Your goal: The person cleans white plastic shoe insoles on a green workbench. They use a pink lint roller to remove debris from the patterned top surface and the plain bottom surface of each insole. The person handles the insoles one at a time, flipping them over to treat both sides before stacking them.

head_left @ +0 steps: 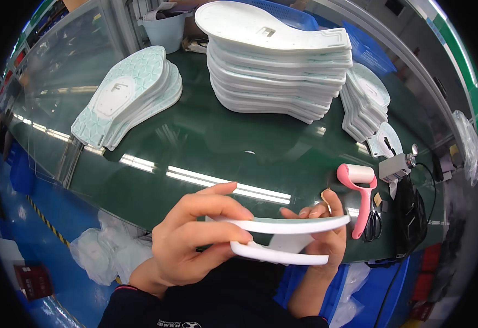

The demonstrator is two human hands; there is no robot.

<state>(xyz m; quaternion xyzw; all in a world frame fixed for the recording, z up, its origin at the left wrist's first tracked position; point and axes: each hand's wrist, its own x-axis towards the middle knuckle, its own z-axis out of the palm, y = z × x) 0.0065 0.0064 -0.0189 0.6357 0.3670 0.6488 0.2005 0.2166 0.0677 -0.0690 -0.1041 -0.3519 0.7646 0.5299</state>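
Note:
My hands hold two curved white plastic panels close to the table's near edge. The upper panel (299, 226) is seen edge-on, a gap separating it from the lower panel (280, 255). At their left ends, the fingers and thumb of my left hand (192, 238) are closed on both panels. My right hand (332, 240) supports the right end from behind, its fingertips showing above the upper panel; part of its grip is hidden. A pink-handled roller (363, 199) lies to the right of my right hand.
A tall stack of white paddle-shaped panels (277, 71) stands at the back of the green table (195, 147). Smaller panel stacks flank it at left (132, 93) and right (364, 104). Scissors (374, 227) and a grey box-shaped device (394, 167) lie at the right, with a cable nearby.

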